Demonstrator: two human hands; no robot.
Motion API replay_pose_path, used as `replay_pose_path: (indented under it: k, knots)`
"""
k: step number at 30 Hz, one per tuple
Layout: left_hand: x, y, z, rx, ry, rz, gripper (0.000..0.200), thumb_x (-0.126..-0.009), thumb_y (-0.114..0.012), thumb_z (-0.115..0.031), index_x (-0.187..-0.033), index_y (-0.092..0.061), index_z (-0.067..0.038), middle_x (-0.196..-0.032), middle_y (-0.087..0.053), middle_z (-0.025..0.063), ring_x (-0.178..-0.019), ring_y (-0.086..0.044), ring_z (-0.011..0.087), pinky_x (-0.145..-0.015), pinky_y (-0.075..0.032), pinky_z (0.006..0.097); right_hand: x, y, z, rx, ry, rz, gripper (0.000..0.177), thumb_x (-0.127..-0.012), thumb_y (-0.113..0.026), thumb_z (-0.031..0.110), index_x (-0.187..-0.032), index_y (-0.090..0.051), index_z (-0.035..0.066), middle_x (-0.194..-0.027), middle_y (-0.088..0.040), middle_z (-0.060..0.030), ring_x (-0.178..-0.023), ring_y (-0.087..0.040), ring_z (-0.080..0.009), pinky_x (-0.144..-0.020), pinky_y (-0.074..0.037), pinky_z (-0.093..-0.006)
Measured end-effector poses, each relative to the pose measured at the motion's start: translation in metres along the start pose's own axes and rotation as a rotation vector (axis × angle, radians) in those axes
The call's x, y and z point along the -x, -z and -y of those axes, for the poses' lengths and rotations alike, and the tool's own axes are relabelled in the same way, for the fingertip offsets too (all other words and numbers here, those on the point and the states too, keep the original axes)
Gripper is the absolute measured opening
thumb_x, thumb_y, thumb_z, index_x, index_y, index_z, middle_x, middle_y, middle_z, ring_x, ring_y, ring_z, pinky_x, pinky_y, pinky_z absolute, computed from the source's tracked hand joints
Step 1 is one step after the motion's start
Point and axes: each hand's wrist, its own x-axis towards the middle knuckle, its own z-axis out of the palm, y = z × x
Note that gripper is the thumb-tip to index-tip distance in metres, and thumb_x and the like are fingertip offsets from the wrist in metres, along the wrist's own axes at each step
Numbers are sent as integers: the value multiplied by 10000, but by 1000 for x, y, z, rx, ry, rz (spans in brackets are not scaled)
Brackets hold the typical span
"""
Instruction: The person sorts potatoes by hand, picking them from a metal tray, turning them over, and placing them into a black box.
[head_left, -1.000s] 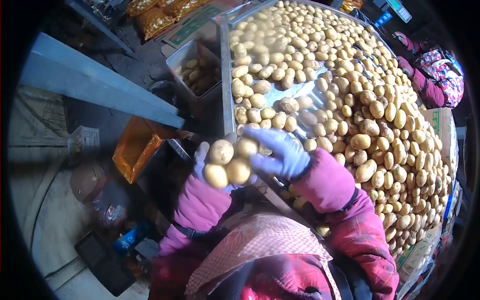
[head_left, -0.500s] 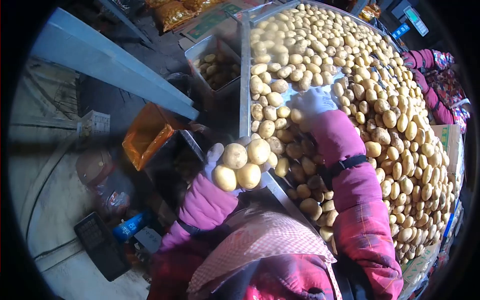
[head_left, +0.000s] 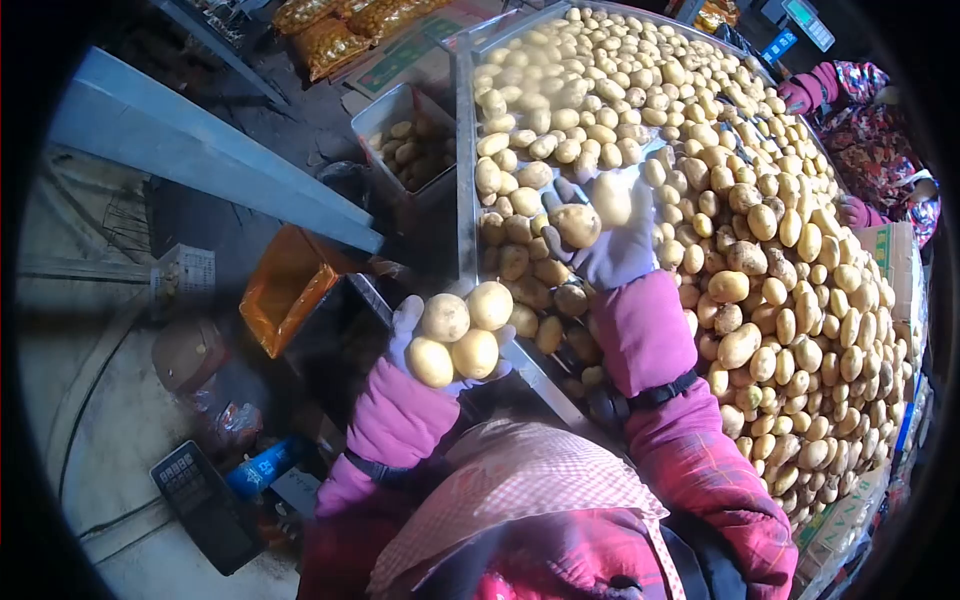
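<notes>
Several pale yellow potatoes [head_left: 446, 318] sit in my left hand [head_left: 404, 322], a gloved hand turned palm up near the table's metal edge. My right hand [head_left: 622, 254], in a light glove, is also palm up and holds two potatoes: a browner one [head_left: 575, 226] at the fingers and a brightly lit one [head_left: 613, 199] beside it. Around and below it spreads a large heap of loose potatoes [head_left: 790, 320] on the sorting table. A bare patch of table surface shows just behind the right hand.
The table's metal rim [head_left: 466, 150] runs along the left. Beside it stand a white bin [head_left: 384, 103] with potatoes inside and an orange-lined container [head_left: 285, 290]. A scale display [head_left: 205, 505] lies lower left. Across the heap, a co-worker's gloved hands [head_left: 797, 96] touch potatoes.
My right hand has turned palm up and now shows two potatoes in it. The left hand, still holding its potatoes, has shifted slightly left in view. The co-worker's hands have moved apart.
</notes>
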Motion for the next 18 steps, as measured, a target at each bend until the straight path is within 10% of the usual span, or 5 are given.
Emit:
replay_pose_path:
  k: [8,18]
  knots:
    - [-6,17,0,100,-8,6,673,-857,-464,-615,-1367,-450,-175,-1410,-429,160,-1219,-453,463,-872,-435,673,16,42,-2,-59,-78,-44,613,-872,-547,566,-1287,-470,122,-1333,-496,-170,-1167,-520,-398,-833,-509,-572]
    - [-8,6,-8,-32,-84,144,636,-880,-448,-585,-1348,-486,-156,-1371,-476,158,-1173,-497,461,-880,-444,624,34,28,-15,527,-6,-431,333,-914,-560,172,-1226,-558,56,-1001,-626,-102,-791,-618,-265,-533,-496,-279]
